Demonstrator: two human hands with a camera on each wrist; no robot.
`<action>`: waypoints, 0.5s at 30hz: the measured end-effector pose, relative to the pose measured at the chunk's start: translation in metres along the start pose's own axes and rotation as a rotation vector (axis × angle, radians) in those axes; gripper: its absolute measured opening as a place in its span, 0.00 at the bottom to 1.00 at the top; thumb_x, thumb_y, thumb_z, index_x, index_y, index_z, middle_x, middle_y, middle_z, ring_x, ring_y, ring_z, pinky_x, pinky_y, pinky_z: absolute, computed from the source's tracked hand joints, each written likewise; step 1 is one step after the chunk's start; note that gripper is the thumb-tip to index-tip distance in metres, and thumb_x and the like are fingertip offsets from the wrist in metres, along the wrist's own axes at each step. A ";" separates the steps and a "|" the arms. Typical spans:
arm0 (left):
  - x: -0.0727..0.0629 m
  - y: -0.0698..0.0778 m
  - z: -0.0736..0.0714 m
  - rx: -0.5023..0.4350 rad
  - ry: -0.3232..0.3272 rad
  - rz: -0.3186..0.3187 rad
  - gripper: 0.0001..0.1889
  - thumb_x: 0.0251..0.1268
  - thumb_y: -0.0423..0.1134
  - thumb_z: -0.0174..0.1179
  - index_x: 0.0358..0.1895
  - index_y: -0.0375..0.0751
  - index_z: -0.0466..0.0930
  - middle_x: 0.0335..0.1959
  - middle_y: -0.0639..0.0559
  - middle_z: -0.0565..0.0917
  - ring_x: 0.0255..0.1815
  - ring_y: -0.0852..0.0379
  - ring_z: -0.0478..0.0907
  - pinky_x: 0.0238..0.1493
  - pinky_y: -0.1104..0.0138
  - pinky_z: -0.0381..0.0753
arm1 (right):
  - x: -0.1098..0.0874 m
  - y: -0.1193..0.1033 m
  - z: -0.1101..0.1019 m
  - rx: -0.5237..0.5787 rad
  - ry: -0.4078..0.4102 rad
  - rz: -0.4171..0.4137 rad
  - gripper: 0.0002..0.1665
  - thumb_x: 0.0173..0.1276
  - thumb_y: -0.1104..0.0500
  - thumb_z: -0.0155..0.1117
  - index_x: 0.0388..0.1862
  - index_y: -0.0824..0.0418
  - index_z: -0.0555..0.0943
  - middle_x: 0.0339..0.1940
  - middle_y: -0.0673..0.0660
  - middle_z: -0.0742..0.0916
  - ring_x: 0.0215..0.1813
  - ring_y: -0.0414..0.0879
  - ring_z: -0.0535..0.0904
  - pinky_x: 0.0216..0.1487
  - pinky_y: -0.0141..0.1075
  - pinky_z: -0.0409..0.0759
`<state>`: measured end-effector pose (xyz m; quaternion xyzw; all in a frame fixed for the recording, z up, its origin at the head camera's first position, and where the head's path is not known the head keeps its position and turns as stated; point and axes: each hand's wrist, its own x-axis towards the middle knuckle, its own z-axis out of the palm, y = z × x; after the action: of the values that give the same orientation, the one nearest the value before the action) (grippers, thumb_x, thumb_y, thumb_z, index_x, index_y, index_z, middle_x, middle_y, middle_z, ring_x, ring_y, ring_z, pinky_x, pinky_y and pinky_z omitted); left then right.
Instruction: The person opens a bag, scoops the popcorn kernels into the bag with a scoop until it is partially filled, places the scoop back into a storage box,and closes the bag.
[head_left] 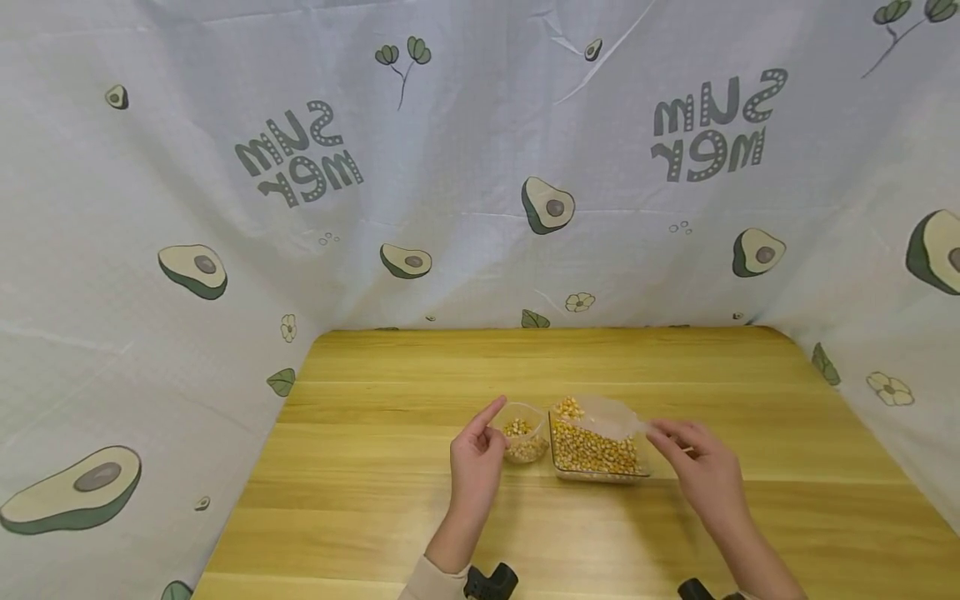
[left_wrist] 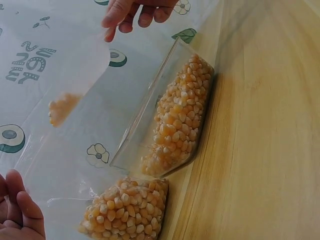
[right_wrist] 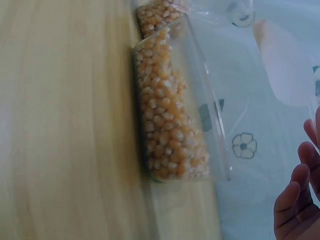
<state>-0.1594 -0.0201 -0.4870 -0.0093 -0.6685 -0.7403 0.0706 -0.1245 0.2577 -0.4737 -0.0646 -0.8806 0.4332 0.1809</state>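
Note:
At the middle of the table in the head view, a clear rectangular container (head_left: 600, 477) holds yellow corn kernels (head_left: 596, 450). Just left of it stands a clear plastic bag (head_left: 525, 454) partly filled with kernels, its mouth spread. My left hand (head_left: 477, 454) holds the bag's rim at its left side, index finger stretched along the edge. With thumb and fingers, my right hand (head_left: 701, 467) pinches the thin handle of a translucent white scoop (head_left: 607, 417). The scoop is above the container, tilted toward the bag, and some kernels (left_wrist: 65, 107) lie at its tip.
The wooden table (head_left: 360, 483) extends around the container and bag. Behind it and at both sides hangs a pale curtain (head_left: 465, 167) printed with avocados and lettering. Dark wrist straps show near the front edge.

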 end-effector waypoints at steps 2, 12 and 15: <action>0.000 0.000 0.000 0.003 0.003 0.004 0.24 0.67 0.23 0.49 0.60 0.47 0.83 0.28 0.32 0.77 0.18 0.68 0.65 0.18 0.79 0.61 | 0.002 -0.005 0.000 0.012 -0.004 -0.015 0.15 0.69 0.51 0.68 0.50 0.56 0.88 0.35 0.29 0.79 0.34 0.28 0.73 0.22 0.31 0.68; 0.002 0.002 -0.001 -0.014 -0.009 -0.007 0.25 0.68 0.23 0.50 0.60 0.50 0.83 0.27 0.35 0.77 0.17 0.67 0.64 0.19 0.78 0.61 | 0.009 -0.023 0.006 0.035 -0.027 -0.144 0.10 0.68 0.56 0.69 0.46 0.57 0.89 0.35 0.31 0.81 0.33 0.31 0.73 0.29 0.26 0.72; 0.003 0.001 -0.001 -0.013 -0.022 -0.011 0.25 0.68 0.23 0.50 0.60 0.51 0.82 0.26 0.37 0.76 0.18 0.67 0.64 0.19 0.77 0.61 | 0.011 -0.024 0.008 0.031 -0.033 -0.174 0.10 0.68 0.58 0.68 0.45 0.58 0.89 0.35 0.32 0.81 0.32 0.32 0.73 0.31 0.24 0.73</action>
<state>-0.1621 -0.0219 -0.4857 -0.0143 -0.6644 -0.7449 0.0593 -0.1367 0.2405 -0.4564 0.0223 -0.8789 0.4305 0.2043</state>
